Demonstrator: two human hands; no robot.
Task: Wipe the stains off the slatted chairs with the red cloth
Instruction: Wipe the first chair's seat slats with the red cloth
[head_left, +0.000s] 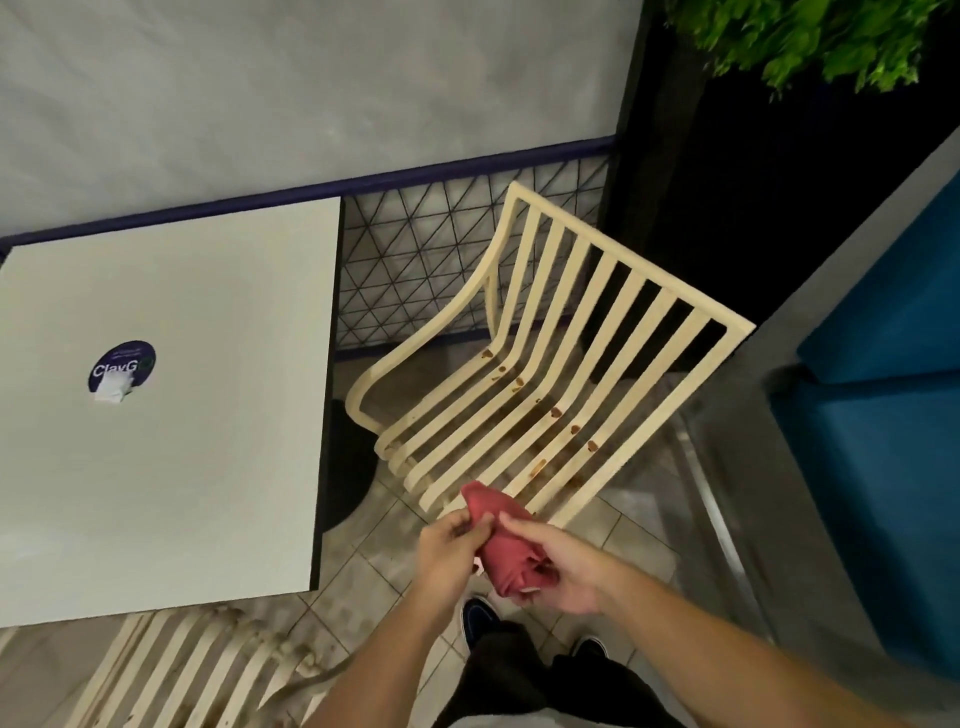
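A cream slatted chair (597, 332) stands ahead of me, with several brown stains (556, 413) spotted along its seat slats. Both my hands hold a bunched red cloth (506, 545) just in front of the seat's near edge. My left hand (449, 553) pinches the cloth's upper left part. My right hand (558, 566) grips its lower part from the right. A second cream slatted chair (192, 670) shows at the bottom left, partly under the table, with dirty marks on its slats.
A white square table (171, 415) with a round dark sticker (122, 366) fills the left side. A black mesh fence (415, 249) runs behind the chair. Blue upholstered seating (883, 415) lies at right, a green plant (805, 36) at top right. My shoes (480, 618) stand on tiled floor.
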